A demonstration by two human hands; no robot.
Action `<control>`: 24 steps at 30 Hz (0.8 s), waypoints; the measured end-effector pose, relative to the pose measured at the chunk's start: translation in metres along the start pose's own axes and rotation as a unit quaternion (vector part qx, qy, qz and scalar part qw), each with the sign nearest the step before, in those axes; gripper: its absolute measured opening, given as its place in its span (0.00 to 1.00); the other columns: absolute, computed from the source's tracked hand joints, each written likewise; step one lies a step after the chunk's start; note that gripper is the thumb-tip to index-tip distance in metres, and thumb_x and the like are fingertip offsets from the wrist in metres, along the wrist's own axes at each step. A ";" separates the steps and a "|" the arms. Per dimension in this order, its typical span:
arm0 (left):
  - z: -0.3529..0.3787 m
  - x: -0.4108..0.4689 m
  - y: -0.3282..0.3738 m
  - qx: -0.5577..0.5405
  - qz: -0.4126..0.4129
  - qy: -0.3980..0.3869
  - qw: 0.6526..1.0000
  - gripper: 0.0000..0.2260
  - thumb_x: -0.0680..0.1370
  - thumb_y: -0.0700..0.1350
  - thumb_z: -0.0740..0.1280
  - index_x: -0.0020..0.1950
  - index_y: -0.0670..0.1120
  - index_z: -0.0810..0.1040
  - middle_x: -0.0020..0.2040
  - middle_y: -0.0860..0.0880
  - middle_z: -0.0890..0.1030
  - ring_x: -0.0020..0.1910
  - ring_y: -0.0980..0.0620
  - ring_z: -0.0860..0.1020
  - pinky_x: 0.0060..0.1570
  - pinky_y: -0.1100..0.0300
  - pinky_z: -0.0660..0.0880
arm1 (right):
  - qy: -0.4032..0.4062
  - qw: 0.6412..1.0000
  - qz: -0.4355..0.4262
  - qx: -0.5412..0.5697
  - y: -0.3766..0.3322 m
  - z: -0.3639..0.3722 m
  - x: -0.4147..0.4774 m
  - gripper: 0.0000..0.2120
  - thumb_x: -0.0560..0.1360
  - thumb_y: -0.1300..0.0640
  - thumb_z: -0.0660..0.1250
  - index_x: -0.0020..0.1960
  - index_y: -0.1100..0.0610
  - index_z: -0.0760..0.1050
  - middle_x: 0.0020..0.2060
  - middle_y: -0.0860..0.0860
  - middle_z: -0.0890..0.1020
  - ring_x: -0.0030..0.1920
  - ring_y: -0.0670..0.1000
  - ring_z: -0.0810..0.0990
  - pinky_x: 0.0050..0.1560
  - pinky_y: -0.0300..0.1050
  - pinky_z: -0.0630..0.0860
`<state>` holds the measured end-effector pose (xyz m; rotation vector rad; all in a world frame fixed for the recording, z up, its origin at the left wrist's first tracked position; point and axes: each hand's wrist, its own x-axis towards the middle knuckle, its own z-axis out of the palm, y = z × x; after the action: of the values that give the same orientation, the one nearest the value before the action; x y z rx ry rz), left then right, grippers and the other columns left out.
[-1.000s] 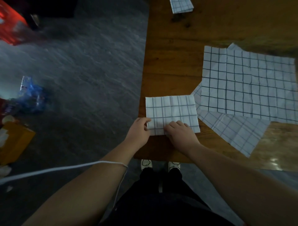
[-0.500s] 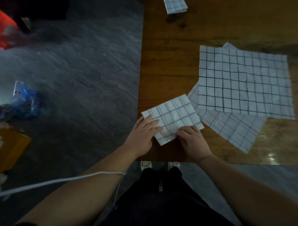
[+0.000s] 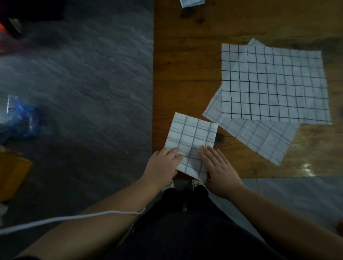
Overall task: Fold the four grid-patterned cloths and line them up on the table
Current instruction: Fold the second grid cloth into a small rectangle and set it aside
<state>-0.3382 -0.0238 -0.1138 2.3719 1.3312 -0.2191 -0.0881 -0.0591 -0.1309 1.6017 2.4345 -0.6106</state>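
Pale lower cloth (image 3: 259, 141) lies mostly hidden under the dark-gridded top cloth (image 3: 274, 83)

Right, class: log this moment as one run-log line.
left hand, right hand: on folded cloth at near edge of table | top cloth overlaps lower cloth, both flat | far cloth folded

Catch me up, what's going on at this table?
A person is folding grid-patterned cloths on a wooden table. The left hand and right hand rest on the near end of a partly folded cloth at the table's near left corner. To its right two cloths lie unfolded, the top cloth overlapping the lower cloth. A small folded cloth sits at the far edge of the view.
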 end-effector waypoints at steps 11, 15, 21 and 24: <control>0.028 -0.013 0.018 0.050 0.047 0.020 0.997 0.29 0.79 0.50 0.65 0.79 0.48 0.64 0.81 0.44 0.61 0.76 0.42 0.64 0.69 0.45 0.65 | -0.013 0.996 -0.059 -0.058 0.022 0.015 -0.021 0.36 0.78 0.47 0.53 0.83 0.54 0.47 0.81 0.54 0.53 0.81 0.54 0.49 0.78 0.58 0.50; 0.031 -0.005 0.008 0.048 0.063 -0.020 0.997 0.34 0.79 0.52 0.60 0.83 0.50 0.51 0.83 0.45 0.49 0.82 0.44 0.43 0.79 0.42 0.43 | -0.039 0.995 -0.065 -0.062 0.028 0.014 -0.022 0.36 0.80 0.44 0.52 0.83 0.53 0.43 0.82 0.52 0.48 0.82 0.51 0.45 0.79 0.57 0.46; 0.027 -0.001 -0.020 0.053 0.083 -0.052 0.994 0.36 0.78 0.55 0.58 0.83 0.49 0.49 0.83 0.49 0.48 0.82 0.49 0.44 0.78 0.49 0.38 | -0.041 0.998 -0.051 -0.026 0.023 0.015 -0.021 0.34 0.80 0.44 0.51 0.83 0.50 0.47 0.82 0.49 0.51 0.81 0.50 0.48 0.78 0.57 0.47; 0.017 -0.004 -0.030 0.014 0.084 -0.044 0.995 0.32 0.81 0.51 0.60 0.83 0.51 0.52 0.82 0.52 0.48 0.81 0.53 0.45 0.78 0.52 0.37 | -0.024 0.999 -0.032 0.033 0.023 0.012 -0.017 0.31 0.80 0.45 0.47 0.82 0.47 0.52 0.81 0.44 0.51 0.81 0.46 0.47 0.79 0.54 0.44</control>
<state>-0.3641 -0.0202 -0.1358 2.4517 1.0896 -0.2902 -0.0615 -0.0712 -0.1414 1.5206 2.4633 -0.7371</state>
